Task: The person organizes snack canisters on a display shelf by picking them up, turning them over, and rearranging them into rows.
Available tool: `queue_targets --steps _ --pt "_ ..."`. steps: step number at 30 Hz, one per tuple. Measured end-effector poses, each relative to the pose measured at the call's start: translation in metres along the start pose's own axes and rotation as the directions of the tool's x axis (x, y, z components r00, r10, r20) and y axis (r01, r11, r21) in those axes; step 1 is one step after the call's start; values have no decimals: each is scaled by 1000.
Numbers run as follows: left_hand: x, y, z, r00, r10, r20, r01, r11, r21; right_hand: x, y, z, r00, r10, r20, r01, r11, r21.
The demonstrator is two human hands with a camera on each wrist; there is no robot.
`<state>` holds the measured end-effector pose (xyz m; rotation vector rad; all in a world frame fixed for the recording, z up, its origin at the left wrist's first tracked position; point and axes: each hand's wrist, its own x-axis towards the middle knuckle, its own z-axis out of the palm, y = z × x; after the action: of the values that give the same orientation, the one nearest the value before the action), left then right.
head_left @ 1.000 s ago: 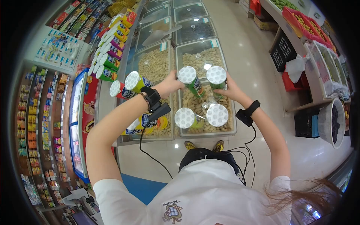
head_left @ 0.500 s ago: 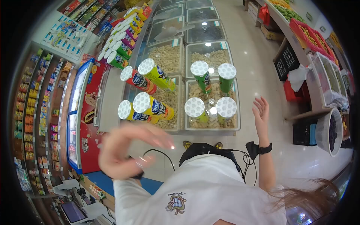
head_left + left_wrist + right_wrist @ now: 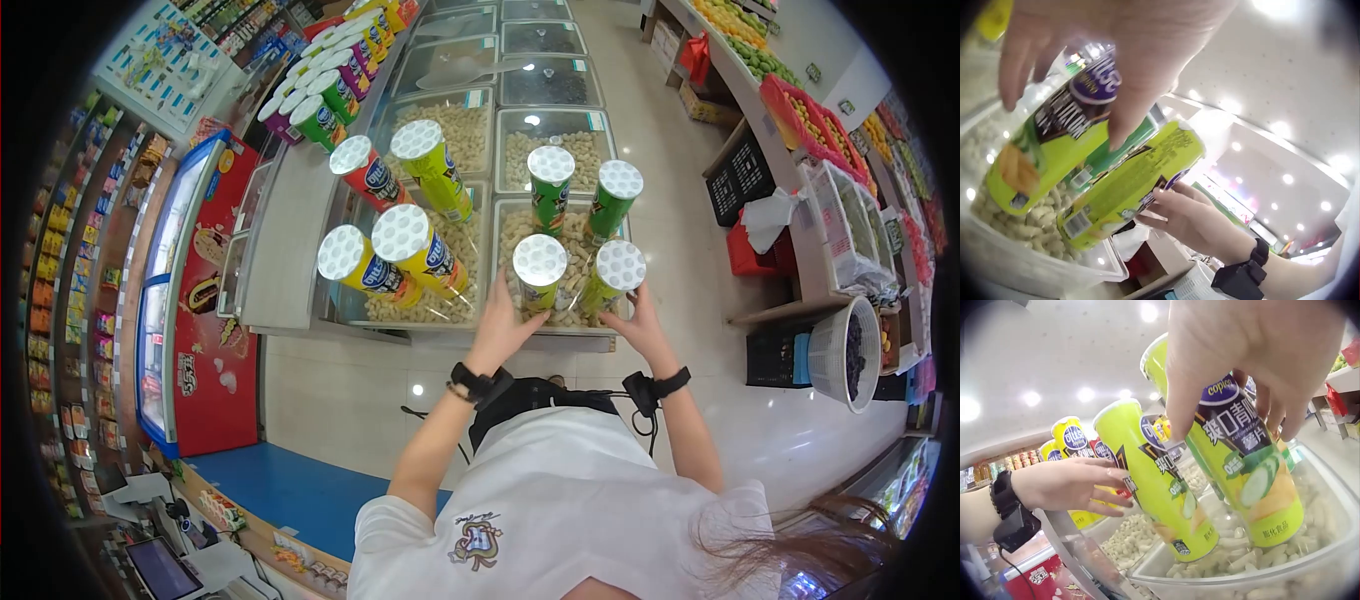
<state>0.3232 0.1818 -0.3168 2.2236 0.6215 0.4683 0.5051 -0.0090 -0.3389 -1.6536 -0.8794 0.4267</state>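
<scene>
Two lime-green potato chip canisters with dotted white lids stand on the front right peanut bin: a left one (image 3: pixel 538 265) and a right one (image 3: pixel 613 275). My left hand (image 3: pixel 503 325) is at the left canister, thumb near its front and fingers reaching along its outer side. Those fingers look fairly straight and spread in the right wrist view. Around the right canister (image 3: pixel 1250 462), my right hand (image 3: pixel 645 325) has its thumb on one side and fingers on the other. Two darker green canisters, one (image 3: pixel 551 190) left and one (image 3: pixel 612 200) right, stand just behind.
On the left bin stand a red canister (image 3: pixel 368 175), a lime one (image 3: pixel 432 170) and two yellow ones, one (image 3: pixel 420 250) nearer me. More canisters (image 3: pixel 320 120) line the far left. A red freezer (image 3: pixel 220 300) is at left; a white basket (image 3: pixel 845 355) is at right.
My hands left the two rear green canisters, drew back apart toward my body, then came forward to the front lime-green pair. All the canisters remain standing.
</scene>
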Motion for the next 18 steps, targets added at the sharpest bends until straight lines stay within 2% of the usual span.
queue_targets --steps 2,7,11,18 --pt "8 -16 23 996 18 -84 -33 984 -175 3 14 7 999 -13 -47 12 1000 -5" --pt "16 -29 55 991 3 -132 -42 955 -293 3 26 20 987 15 -157 -18 1000 -17" --pt "17 -34 66 989 -43 -141 -9 938 -348 3 33 23 985 29 -168 -33 999 -19" --pt "22 -42 60 987 -1 -163 -64 917 -395 5 16 28 982 81 -170 -71 996 62"
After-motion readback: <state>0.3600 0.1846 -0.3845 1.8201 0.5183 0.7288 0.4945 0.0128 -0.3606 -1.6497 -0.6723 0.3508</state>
